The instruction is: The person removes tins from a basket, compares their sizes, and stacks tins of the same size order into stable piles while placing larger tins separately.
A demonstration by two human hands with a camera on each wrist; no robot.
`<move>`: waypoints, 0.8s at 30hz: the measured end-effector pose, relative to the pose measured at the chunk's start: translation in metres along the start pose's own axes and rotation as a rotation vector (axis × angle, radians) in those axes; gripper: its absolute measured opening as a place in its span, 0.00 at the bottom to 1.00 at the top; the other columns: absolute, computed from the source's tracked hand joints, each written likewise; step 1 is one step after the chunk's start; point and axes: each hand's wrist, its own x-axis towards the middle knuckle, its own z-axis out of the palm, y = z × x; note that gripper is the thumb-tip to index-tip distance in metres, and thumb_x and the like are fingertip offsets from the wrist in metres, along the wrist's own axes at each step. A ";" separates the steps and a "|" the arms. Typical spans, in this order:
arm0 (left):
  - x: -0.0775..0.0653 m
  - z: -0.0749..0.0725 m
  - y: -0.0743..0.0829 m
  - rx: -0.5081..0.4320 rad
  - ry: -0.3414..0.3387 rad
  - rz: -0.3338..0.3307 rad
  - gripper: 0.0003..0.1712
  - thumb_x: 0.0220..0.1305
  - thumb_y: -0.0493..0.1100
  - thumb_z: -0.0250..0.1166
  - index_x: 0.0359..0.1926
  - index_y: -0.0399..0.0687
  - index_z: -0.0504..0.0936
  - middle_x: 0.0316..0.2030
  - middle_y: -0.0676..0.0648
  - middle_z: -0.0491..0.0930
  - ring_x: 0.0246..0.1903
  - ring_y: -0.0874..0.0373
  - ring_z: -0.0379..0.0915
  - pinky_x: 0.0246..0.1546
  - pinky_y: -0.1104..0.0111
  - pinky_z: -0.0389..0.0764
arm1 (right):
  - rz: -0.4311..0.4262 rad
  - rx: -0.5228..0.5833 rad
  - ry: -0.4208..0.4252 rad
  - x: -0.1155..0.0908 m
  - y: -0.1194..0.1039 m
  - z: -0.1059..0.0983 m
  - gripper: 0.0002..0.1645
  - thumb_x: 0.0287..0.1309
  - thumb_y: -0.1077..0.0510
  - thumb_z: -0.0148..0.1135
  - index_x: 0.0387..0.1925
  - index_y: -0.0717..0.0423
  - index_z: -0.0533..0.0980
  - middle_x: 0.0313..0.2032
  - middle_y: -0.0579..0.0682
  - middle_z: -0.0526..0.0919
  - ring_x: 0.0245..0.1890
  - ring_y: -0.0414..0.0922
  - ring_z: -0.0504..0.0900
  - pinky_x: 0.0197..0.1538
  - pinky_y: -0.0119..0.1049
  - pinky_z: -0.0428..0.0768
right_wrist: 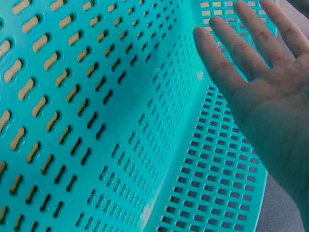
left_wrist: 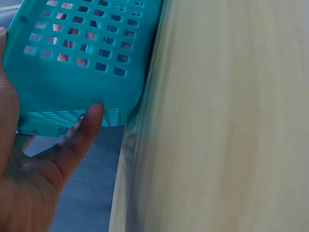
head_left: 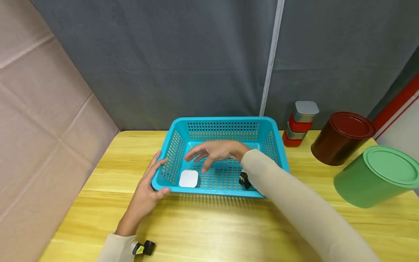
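Note:
A blue plastic basket with slotted walls stands on the table. My left hand holds its near left corner, thumb at the front rim and fingers over the left rim. The left wrist view shows that hand against the outside of the basket. My right hand hovers over the basket, palm down, fingers spread and holding nothing. Its palm and extended fingers show beside the perforated wall in the right wrist view. A white rounded-square object lies inside, at the near left corner.
Right of the basket stands a leaning-looking stack of several square red and silver tins. Beyond it are a dark red lidded can and a green lidded can. A grey curtain hangs behind the wooden table.

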 end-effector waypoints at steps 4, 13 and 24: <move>0.000 0.000 0.000 0.000 -0.001 -0.001 0.47 0.60 0.53 0.78 0.76 0.51 0.68 0.85 0.45 0.43 0.80 0.31 0.47 0.63 0.85 0.69 | 0.024 -0.018 -0.019 0.004 0.000 0.001 0.46 0.57 0.72 0.69 0.77 0.60 0.65 0.79 0.57 0.65 0.79 0.58 0.63 0.71 0.44 0.76; 0.000 0.000 -0.002 0.000 -0.001 0.007 0.47 0.61 0.55 0.78 0.77 0.51 0.68 0.85 0.51 0.44 0.80 0.31 0.45 0.64 0.85 0.67 | 0.079 -0.026 -0.077 0.016 0.000 0.008 0.49 0.56 0.76 0.67 0.78 0.56 0.64 0.79 0.54 0.65 0.79 0.57 0.64 0.64 0.41 0.82; 0.000 0.000 -0.002 0.009 0.000 0.013 0.48 0.60 0.57 0.78 0.77 0.52 0.68 0.85 0.51 0.44 0.81 0.32 0.44 0.65 0.85 0.66 | 0.116 -0.051 -0.054 0.018 0.000 0.015 0.48 0.55 0.76 0.67 0.77 0.51 0.68 0.78 0.51 0.67 0.79 0.58 0.64 0.67 0.43 0.80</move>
